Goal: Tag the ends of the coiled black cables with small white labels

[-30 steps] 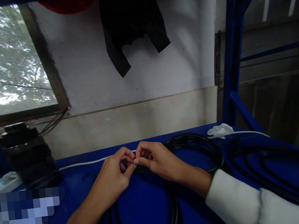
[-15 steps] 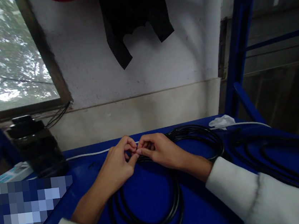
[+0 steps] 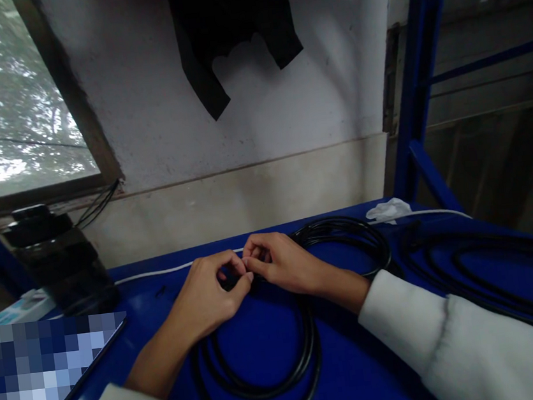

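A coil of black cable (image 3: 269,392) lies on the blue table, its far side covered by my hands. Just above that far side, my left hand (image 3: 214,289) is closed in a pinch, thumb against forefinger. My right hand (image 3: 278,263) pinches as well, its fingertips touching those of the left. Whatever sits between the fingertips is too small or hidden to make out. Behind my right hand lies a second coil of black cable (image 3: 372,239). White cuffs cover both wrists.
More black cable (image 3: 498,292) lies at the right. Along the back runs a white cord (image 3: 154,275), with a crumpled white piece (image 3: 390,210) by it. A dark bottle (image 3: 62,268) and a pixelated screen-like area (image 3: 42,386) are at left. Blue posts (image 3: 420,86) stand at the sides.
The view has shifted slightly. My left fingers have come a little nearer to the right ones, and both hands remain pinched over the coil.
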{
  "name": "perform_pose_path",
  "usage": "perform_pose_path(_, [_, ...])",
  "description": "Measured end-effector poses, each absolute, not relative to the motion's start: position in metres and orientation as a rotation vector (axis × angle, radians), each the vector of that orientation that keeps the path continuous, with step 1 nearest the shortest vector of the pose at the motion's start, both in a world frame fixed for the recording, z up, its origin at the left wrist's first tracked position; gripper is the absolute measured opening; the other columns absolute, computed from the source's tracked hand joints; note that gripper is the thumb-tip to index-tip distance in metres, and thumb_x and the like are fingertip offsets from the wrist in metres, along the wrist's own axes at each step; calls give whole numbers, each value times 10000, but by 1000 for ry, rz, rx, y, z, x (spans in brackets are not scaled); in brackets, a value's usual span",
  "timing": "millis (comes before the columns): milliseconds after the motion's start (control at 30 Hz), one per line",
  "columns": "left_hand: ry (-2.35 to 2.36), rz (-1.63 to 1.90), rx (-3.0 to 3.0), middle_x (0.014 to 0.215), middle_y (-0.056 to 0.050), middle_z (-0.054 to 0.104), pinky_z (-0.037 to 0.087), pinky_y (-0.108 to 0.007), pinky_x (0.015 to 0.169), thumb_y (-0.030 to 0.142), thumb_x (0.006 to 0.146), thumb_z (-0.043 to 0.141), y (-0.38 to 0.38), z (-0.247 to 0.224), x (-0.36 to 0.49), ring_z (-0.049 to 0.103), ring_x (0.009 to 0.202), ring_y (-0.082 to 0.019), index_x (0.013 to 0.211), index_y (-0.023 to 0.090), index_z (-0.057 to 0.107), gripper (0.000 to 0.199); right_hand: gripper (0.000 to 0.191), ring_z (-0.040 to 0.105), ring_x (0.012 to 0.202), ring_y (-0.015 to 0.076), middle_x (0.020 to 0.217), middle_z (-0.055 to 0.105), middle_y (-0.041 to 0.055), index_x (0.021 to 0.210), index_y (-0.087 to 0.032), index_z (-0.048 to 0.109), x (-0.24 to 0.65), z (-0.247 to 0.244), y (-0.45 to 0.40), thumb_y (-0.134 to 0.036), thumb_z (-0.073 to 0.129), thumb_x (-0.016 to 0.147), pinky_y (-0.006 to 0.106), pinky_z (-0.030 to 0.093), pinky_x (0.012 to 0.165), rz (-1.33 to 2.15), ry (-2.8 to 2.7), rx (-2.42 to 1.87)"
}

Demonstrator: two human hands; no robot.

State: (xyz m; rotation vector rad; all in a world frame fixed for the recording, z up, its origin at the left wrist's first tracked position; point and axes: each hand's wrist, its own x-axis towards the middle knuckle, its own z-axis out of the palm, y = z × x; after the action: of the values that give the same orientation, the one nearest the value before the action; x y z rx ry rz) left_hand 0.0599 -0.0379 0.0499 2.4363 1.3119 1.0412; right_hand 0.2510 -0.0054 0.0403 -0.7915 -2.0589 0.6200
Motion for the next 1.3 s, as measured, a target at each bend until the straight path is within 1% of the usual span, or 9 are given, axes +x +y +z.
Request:
perform_pose_path(100, [1313,1033,2385,762,13,736,452,-319,727,324,838,752,-37,49,61,643,725,-185,746,216,733,142,106,656,689,144,764,725,13,880,-149,713,250,39,-4,-61,653,877,233,455,613,669,-2033,-825])
perform_pose_path(267, [1229,1079,2338,815,3,751,452,-324,761,217,840,692,-32,46,60,668,789,-191,724,216,751,130,87,684,690,160,768,745,31,888,-145,701,247,36,-2,-77,647,880,241,475,607,695,-1972,-882])
perform_pose_path(533, [1181,1092,2401,808,1,728,458,-316,740,172,841,642,-30,43,62,653,784,-185,734,211,718,137,85,678,696,157,778,739,33,863,-151,690,247,37,0,-104,640,913,253,487,641,653,-1962,-929])
perform_pose_path(733, [1229,1080,2379,812,-18,755,484,-327,733,210,849,638,-32,45,59,675,760,-198,836,205,728,92,81,664,746,156,815,709,17,892,-168,650,248,32,6,-139,616,960,257,479,674,680,-1988,-861])
perform_pose_path(967, [1222,1097,2251,805,-43,748,499,-330,736,302,879,664,-28,45,53,678,763,-213,817,189,725,142,30,689,815,182,887,733,49,932,-158,664,251,31,9,-152,644,953,280,510,734,777,-2006,-784])
perform_pose_path(1067, [1213,1128,2187,787,-50,734,503,-328,727,335,868,676,-26,45,53,676,757,-214,803,179,708,172,42,670,816,172,887,715,36,919,-161,668,252,33,6,-152,644,953,273,499,744,807,-2035,-722])
perform_pose_path(1133, [1222,1140,2138,783,-51,735,508,-323,724,342,853,690,-24,44,53,684,757,-214,802,179,707,172,56,646,785,159,842,687,10,907,-169,664,252,35,4,-163,643,959,259,478,720,827,-2068,-687])
perform_pose_path(1233, [1216,1148,2072,770,-45,741,523,-314,720,313,830,703,-21,41,52,700,748,-208,795,182,717,136,75,603,731,146,784,643,-15,895,-177,667,253,35,3,-190,653,967,244,442,672,794,-2138,-686])
perform_pose_path(1300, [1186,1141,2047,777,-47,755,534,-312,727,285,825,698,-18,40,52,712,750,-205,801,181,732,112,66,602,741,148,818,654,-7,902,-181,682,254,34,3,-204,672,964,245,436,672,711,-2176,-704])
